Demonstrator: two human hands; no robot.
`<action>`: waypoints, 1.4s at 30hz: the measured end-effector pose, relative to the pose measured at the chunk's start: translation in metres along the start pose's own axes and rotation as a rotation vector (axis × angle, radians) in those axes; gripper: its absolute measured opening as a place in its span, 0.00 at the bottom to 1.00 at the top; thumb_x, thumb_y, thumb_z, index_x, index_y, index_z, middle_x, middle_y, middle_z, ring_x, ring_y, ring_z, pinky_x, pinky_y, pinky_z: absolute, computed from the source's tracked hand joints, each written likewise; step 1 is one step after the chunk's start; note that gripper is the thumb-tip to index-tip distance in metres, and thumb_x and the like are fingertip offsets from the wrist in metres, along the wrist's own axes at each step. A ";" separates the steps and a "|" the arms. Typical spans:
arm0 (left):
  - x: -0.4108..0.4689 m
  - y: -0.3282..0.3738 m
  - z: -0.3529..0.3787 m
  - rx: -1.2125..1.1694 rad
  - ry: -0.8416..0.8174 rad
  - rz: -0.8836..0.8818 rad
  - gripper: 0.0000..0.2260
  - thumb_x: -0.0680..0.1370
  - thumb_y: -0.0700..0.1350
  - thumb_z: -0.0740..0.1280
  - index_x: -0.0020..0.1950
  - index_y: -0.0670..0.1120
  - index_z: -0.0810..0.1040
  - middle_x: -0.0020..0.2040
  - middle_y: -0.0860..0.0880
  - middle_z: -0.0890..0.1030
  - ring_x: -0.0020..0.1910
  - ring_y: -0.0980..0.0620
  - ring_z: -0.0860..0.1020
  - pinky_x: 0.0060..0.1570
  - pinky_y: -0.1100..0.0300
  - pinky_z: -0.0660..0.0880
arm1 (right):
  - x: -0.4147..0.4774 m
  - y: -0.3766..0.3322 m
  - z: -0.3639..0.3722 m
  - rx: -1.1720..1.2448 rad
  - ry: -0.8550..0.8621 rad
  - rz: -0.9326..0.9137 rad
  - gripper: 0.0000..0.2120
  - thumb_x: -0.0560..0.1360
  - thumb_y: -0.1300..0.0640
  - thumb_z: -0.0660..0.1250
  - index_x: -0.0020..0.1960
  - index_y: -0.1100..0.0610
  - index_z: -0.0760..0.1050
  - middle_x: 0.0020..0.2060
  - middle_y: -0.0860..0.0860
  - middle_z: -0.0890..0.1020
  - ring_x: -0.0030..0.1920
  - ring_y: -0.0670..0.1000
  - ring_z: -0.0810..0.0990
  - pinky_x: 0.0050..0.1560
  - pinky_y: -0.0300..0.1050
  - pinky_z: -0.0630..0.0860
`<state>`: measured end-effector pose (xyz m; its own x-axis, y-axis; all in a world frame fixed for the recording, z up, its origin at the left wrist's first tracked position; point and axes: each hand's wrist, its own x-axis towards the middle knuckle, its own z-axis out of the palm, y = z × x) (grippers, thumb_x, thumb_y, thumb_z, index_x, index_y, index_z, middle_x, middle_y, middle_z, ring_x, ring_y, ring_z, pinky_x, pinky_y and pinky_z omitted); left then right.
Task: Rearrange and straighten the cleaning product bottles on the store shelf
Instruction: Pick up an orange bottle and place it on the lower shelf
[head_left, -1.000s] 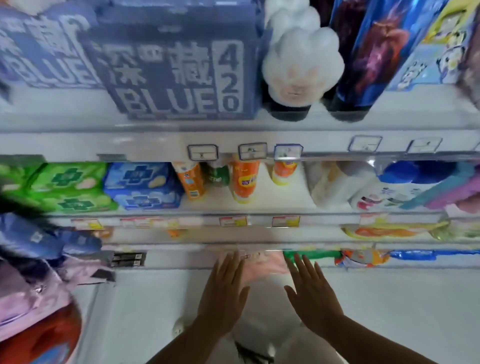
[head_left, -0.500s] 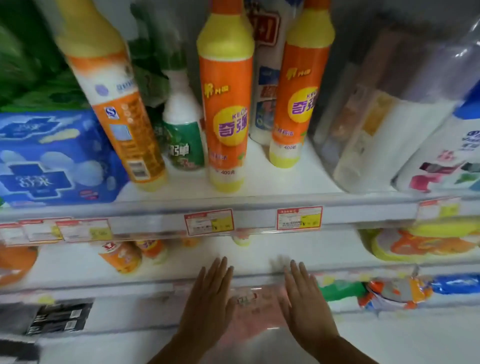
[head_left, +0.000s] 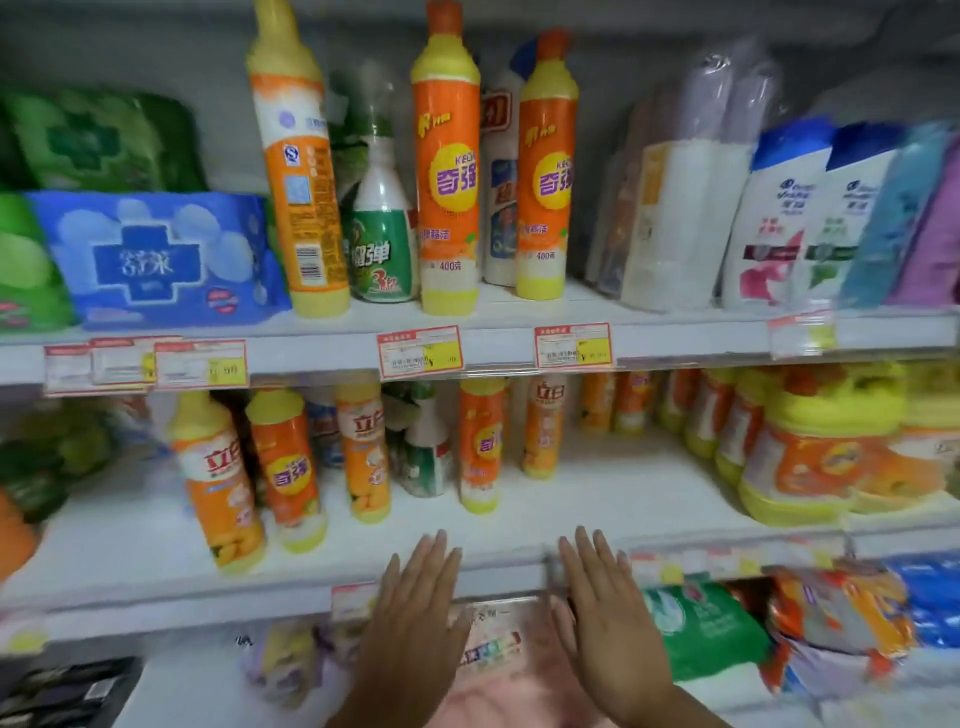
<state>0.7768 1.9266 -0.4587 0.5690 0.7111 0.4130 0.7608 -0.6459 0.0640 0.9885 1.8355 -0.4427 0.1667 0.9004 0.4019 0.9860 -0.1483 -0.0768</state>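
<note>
Orange-and-yellow dish soap bottles stand on two white shelves. On the upper shelf (head_left: 675, 332) a tall one (head_left: 298, 176) leans with its back label outward, beside a small green-and-white bottle (head_left: 383, 228) and two upright orange bottles (head_left: 448, 171), (head_left: 545, 176). The lower shelf (head_left: 597, 499) holds several more, unevenly spaced: one tilted at the left (head_left: 218, 483), others further back (head_left: 480, 441). My left hand (head_left: 415, 608) and my right hand (head_left: 605, 608) are flat, fingers apart, palms facing each other, empty, in front of the lower shelf's edge.
Blue (head_left: 156, 260) and green tissue packs lie at upper left. Shampoo bottles (head_left: 774, 218) and wrapped packs fill the upper right. Large yellow-lidded jugs (head_left: 810, 457) crowd the lower right. A pink pack (head_left: 498, 660) sits below between my hands, a green pack (head_left: 701, 629) beside it.
The view has dropped down the shelving and moved closer: the top shelf is out of sight and the lower bottle shelf now shows. Both hands stay open and raised, holding nothing.
</note>
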 end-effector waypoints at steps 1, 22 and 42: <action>-0.007 0.002 -0.005 -0.002 0.006 -0.002 0.27 0.74 0.59 0.57 0.70 0.47 0.68 0.72 0.48 0.66 0.72 0.50 0.61 0.68 0.48 0.54 | -0.005 -0.003 -0.004 -0.005 0.009 -0.003 0.28 0.80 0.44 0.43 0.71 0.59 0.67 0.69 0.58 0.71 0.71 0.56 0.63 0.70 0.51 0.52; 0.034 0.012 0.003 0.066 -0.040 -0.002 0.28 0.78 0.63 0.44 0.71 0.50 0.64 0.73 0.50 0.65 0.73 0.53 0.58 0.67 0.52 0.52 | 0.016 0.014 0.014 0.093 -0.081 -0.008 0.27 0.81 0.41 0.42 0.70 0.52 0.65 0.66 0.51 0.76 0.66 0.51 0.74 0.72 0.47 0.55; 0.102 0.012 0.028 -0.105 0.077 0.130 0.24 0.78 0.60 0.49 0.65 0.50 0.74 0.65 0.51 0.76 0.61 0.52 0.75 0.60 0.56 0.70 | 0.186 0.051 0.047 0.697 0.004 0.103 0.46 0.66 0.46 0.73 0.75 0.46 0.48 0.70 0.46 0.69 0.65 0.50 0.73 0.61 0.51 0.74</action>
<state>0.8524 1.9991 -0.4410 0.6320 0.5989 0.4918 0.6433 -0.7593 0.0981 1.0691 2.0152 -0.4146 0.2602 0.8940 0.3647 0.7295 0.0654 -0.6808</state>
